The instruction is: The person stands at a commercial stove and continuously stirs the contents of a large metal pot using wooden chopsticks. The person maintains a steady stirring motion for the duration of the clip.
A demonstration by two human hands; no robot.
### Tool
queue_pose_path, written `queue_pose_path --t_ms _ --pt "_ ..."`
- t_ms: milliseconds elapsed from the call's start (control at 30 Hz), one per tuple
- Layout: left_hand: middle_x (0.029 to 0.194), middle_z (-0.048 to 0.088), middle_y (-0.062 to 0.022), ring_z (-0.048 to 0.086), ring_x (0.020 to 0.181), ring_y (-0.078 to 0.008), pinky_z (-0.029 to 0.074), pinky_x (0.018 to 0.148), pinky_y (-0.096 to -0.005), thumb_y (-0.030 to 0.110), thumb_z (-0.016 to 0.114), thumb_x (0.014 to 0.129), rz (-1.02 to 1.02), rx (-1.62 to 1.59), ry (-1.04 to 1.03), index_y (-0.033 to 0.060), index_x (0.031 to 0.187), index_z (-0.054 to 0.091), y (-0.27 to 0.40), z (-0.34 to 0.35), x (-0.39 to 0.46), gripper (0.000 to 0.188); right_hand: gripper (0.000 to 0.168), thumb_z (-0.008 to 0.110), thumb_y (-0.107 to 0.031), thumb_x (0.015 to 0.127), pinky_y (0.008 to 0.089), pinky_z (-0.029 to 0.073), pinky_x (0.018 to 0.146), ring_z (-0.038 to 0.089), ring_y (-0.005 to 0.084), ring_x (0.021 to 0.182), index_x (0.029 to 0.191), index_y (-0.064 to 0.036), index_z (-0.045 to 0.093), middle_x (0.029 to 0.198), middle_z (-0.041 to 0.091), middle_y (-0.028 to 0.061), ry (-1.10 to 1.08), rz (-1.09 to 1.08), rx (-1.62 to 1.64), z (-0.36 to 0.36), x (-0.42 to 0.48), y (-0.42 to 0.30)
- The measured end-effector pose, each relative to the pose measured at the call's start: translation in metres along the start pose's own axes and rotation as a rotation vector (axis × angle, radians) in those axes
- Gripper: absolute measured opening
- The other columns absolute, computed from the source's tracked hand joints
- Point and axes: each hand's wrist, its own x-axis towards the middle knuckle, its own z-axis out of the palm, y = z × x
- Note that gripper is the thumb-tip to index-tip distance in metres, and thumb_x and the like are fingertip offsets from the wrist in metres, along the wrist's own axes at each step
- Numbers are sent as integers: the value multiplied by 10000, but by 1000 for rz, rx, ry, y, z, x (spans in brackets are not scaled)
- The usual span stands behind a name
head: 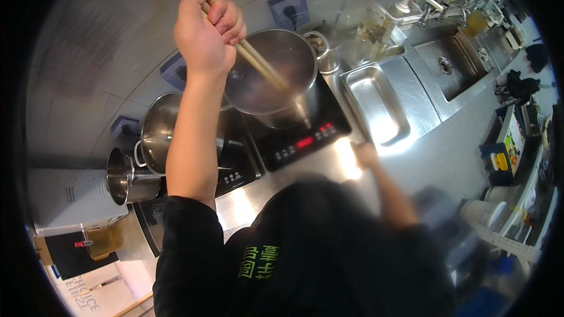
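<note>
My left hand (211, 31) is closed around a long wooden stick-like utensil (264, 68), raised above the large steel pot (282, 108). The utensil's lower end reaches down into the pot, where steam or blur hides the contents. The pot stands on a black induction cooker (286, 154) with lit red digits. Motion blurs my right hand (365, 155), which is low over the steel counter, between the cooker's front corner and a rectangular steel pan (374, 101). Whether its fingers hold anything does not show.
Left of the cooker is a second steel pot (154, 127), partly behind my forearm, with a smaller steel pot (119, 180) beside it. A sink (454, 70) lies to the right, near a white pump dispenser (405, 9). Wall sockets (288, 9) sit behind the pots.
</note>
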Motion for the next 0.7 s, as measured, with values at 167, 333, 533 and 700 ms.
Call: queue_pose_path --t_ms 167,333,533,700 --pt "495 234 10 206 439 -113 214 444 -296 333 394 964 160 56 160 133 595 274 -21 -42 8 437 534 488 -426 999 381 473 343 546 243 344 700 12 546 509 583 153 2 -16 11 1 9 3" --pt "493 278 2 226 425 -104 223 412 -274 285 463 957 104 218 157 123 582 303 1 -40 0 439 517 497 -416 998 382 455 332 533 241 335 713 13 543 507 579 151 4 -6 31 -3 8 2" --pt "461 240 15 202 397 -107 192 405 -279 290 408 975 -91 41 63 150 564 273 12 9 -13 455 503 526 -407 985 383 444 325 527 242 331 714 16 543 499 569 152 45 36 29 -4 3 -9" --pt "474 246 12 201 421 -115 211 425 -299 313 408 961 96 -58 46 147 565 266 -20 -12 -7 452 517 520 -422 984 374 442 325 526 236 330 688 2 538 488 566 140 78 48 12 -8 -15 -29"
